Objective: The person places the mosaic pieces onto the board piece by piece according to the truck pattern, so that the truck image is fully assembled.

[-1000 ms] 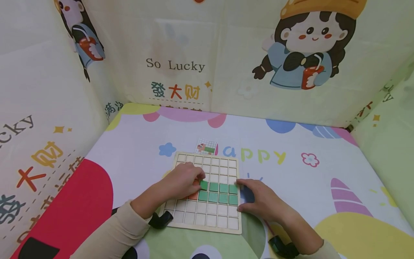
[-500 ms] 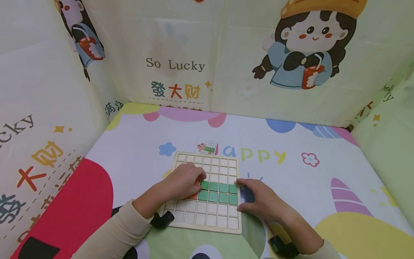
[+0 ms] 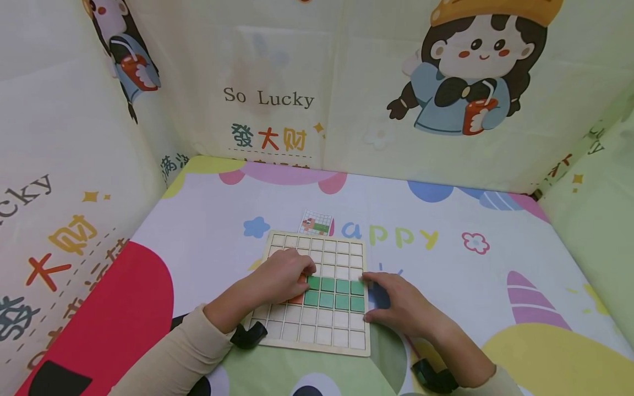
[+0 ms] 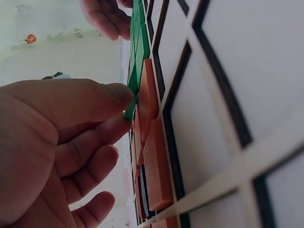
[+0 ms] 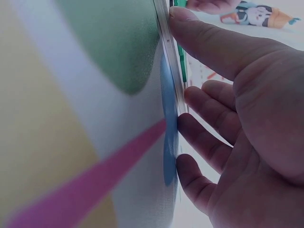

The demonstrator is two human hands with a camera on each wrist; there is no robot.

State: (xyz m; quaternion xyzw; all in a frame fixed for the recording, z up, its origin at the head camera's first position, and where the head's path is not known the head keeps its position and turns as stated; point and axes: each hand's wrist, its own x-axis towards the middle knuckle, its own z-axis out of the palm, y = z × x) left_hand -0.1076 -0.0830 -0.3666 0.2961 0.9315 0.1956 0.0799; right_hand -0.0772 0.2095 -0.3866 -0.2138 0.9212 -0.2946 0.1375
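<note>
A wooden grid board point(image 3: 367, 342) lies on the table, with two rows of green square tiles point(image 3: 342, 294) in its cells. Orange tiles point(image 4: 157, 166) sit left of the green ones, partly hidden by my left hand in the head view. My left hand point(image 3: 279, 276) pinches a green tile point(image 4: 128, 113) between thumb and index finger at the left end of the upper green row. It looks tilted, one edge standing above its neighbours. At the board's right edge, my right hand point(image 3: 403, 305) touches the rim with thumb and fingertips, its fingers loosely bent.
Just behind the board lies a small card point(image 3: 316, 223) with a gridded picture in orange and green. The table covering point(image 3: 436, 275) is printed with coloured shapes and letters. Patterned sheets point(image 3: 356, 93) wall in the back and sides.
My left hand has shifted very slightly to the right at the same green tile, then stayed there. The right hand and the board keep their places.
</note>
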